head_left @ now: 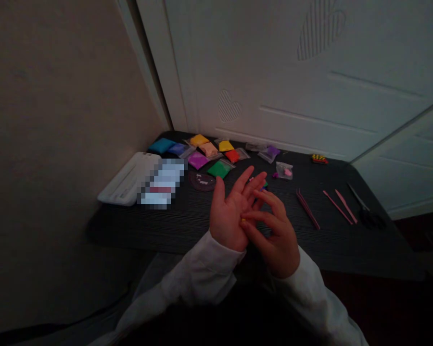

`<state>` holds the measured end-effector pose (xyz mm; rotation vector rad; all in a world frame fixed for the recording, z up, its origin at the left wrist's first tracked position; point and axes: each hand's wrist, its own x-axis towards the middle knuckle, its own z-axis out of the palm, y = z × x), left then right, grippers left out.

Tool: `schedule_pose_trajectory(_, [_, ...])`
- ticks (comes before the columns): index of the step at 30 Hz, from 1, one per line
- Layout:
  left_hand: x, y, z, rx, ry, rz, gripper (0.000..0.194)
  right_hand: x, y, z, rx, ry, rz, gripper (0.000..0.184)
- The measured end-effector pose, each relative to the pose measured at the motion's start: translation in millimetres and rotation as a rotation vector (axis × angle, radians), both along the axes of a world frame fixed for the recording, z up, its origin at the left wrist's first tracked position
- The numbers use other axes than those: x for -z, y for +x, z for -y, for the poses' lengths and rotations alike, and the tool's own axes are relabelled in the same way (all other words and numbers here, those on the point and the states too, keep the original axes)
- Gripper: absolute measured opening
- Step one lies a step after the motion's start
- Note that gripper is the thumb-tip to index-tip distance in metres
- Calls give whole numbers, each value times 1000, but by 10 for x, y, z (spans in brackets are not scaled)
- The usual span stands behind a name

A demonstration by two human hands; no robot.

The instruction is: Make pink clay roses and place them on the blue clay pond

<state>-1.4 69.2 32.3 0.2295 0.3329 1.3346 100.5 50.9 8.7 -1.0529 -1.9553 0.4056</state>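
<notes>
My left hand [231, 218] is held palm up above the front of the dark table, its fingers spread. Over that palm, my right hand [279, 235] pinches a tiny yellow piece of modelling clay [243, 220] between thumb and index finger. The piece is at the left palm; whether it rests on the skin is too small to tell. Just behind the fingers, a small multicoloured item [262, 186] is mostly hidden. Beyond my hands lie packets of coloured clay, among them a green packet [219, 168], a purple packet [197, 160] and a red packet [233, 155].
On the dark table [187, 230], a white case [126, 180] and a blurred-out phone-like screen [162, 185] lie left. Tweezers [308, 209], pink tools [346, 206] and scissors [364, 209] lie right. A striped yellow-red piece [319, 159] sits near the white panel [274, 72] behind.
</notes>
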Motion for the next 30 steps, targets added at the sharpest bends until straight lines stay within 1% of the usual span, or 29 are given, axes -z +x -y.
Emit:
schedule_pose_trajectory(4, [32,-32,-34,-15,2,-26,60,-2,73,-28,19,7,-10,14])
schedule_pose_trajectory(7, [83,-166,-99,-73,14,-81,55,45,230,-94,56,30,12,15])
schedule_pose_trajectory(9, [135,-288,-142,-152,19,-148,49,132,364,-158,99,51,71,14])
schedule_pose_trajectory(11, [203,-398,-170,-223,5,-224,43,255,486,-224,147,77,155,13])
schedule_pose_trajectory(13, [284,-473,-174,-257,-5,-322,39,382,566,-278,165,80,241,12])
schedule_pose_trajectory(15, [373,-510,-157,-279,2,-496,34,480,592,-312,152,59,312,12])
schedule_pose_trajectory(16, [419,-517,-143,-291,19,-631,31,514,589,-323,140,44,339,11])
schedule_pose_trajectory(18, [506,-522,-110,-308,103,-999,27,552,567,-333,112,10,383,11])
schedule_pose_trajectory(20, [582,-527,-85,-294,259,-1433,28,566,544,-336,96,-23,413,11])
schedule_pose_trajectory(21, [615,-531,-79,-262,359,-1638,29,569,537,-335,94,-38,421,11])
schedule_pose_trajectory(22, [644,-536,-78,-223,454,-1805,31,573,535,-335,95,-51,426,11])
schedule_pose_trajectory(23, [669,-540,-82,-183,535,-1925,32,576,535,-333,100,-61,427,12])
schedule_pose_trajectory(25, [709,-544,-99,-111,627,-2038,33,587,541,-328,116,-71,416,13])
schedule_pose_trajectory(30, [746,-523,-132,-57,649,-2065,24,614,576,-320,116,-74,391,16])
